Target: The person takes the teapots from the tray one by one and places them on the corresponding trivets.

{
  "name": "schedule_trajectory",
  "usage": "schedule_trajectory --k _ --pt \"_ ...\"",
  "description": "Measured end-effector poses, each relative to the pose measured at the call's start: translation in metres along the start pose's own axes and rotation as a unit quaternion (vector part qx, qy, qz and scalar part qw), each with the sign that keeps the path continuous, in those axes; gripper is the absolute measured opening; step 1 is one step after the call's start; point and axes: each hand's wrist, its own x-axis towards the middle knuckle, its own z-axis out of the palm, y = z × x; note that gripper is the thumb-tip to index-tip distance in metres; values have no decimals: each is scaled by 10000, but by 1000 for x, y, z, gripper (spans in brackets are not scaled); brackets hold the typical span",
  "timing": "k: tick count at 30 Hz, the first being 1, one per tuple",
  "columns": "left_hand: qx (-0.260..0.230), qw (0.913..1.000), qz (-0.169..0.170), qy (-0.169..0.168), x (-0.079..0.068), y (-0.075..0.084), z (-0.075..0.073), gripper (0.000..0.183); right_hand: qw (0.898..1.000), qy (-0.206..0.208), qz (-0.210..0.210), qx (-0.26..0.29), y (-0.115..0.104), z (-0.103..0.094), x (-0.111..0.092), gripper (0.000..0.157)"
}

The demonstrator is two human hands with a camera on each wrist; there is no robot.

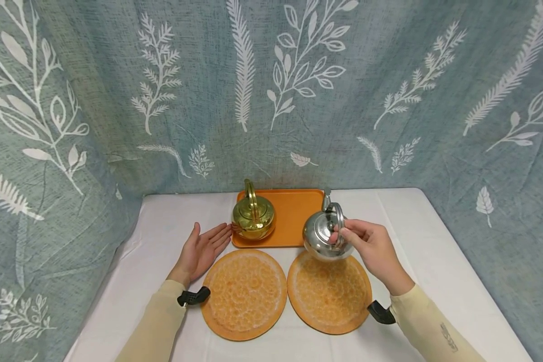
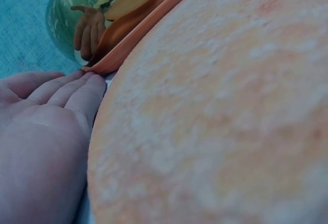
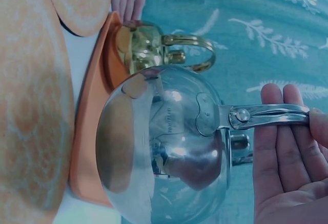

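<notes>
A silver kettle hangs by its handle from my right hand, whose fingers curl round the metal loop. In the right wrist view the kettle is held above the orange tray. A gold kettle stands on the left part of the tray, its handle upright. My left hand lies palm up, fingers straight, at the tray's left edge beside the gold kettle. In the left wrist view those fingertips reach the tray's rim, and the hand holds nothing.
Two round orange patterned placemats lie side by side in front of the tray, the left one and the right one. They rest on a white tablecloth. A blue-green curtain with white leaves hangs behind and at both sides.
</notes>
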Motion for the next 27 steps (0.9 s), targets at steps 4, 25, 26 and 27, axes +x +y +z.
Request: schedule_trajectory --k 4,25,26,27 --pt "-30 10000 14 -21 0 0 0 95 9999 58 13 -116 1 0 -7 23" --pt "-21 10000 -17 9 0 0 -1 97 9998 156 89 -109 11 5 -46 21" --pt "-33 10000 -16 15 0 0 -1 97 9998 146 89 -118 12 5 -47 21" --pt "-50 10000 -20 25 0 -1 -2 97 9998 149 89 -137 12 5 -48 21"
